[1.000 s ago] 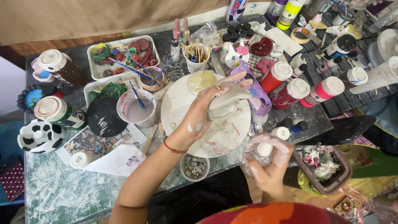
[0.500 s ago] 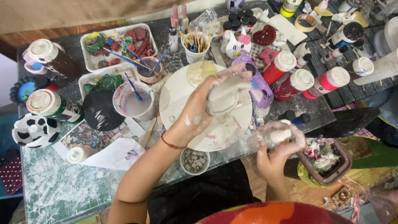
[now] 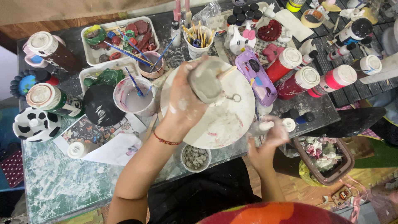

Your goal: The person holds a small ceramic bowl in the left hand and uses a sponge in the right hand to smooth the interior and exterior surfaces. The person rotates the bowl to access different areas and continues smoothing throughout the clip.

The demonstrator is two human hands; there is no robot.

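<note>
The tabletop (image 3: 62, 186), a marbled green and white slab smeared with paint, fills most of the frame and is crowded with craft supplies. At its centre lies a large round white plate (image 3: 226, 124) with faint pink smudges. Above the plate, the left hand (image 3: 184, 97), dusted with white and wearing a thin red bracelet (image 3: 166, 141), is clamped around a pale grey clay figure (image 3: 205, 83), holding it over the upper part of the plate; a small metal ring (image 3: 236, 98) hangs from the figure's lower right. At the lower right edge of the plate, the right hand (image 3: 271, 139) is closed on a small white-capped bottle (image 3: 265, 125), blurred, so its exact shape is hard to tell.

To the left of the plate sits a black round lid (image 3: 99, 105), and just beside it a paint-water cup (image 3: 134, 97) with a blue brush standing in it. In the upper left, a white tray (image 3: 118, 39) holds red and green painted pieces. Right of the plate stand three red paint bottles (image 3: 300, 81) with white caps, next to a purple palette (image 3: 257, 76). A cup of brushes (image 3: 198, 39) stands at upper centre. Below the plate, a small tub of grey pebbles (image 3: 195, 157) sits at the table edge.
</note>
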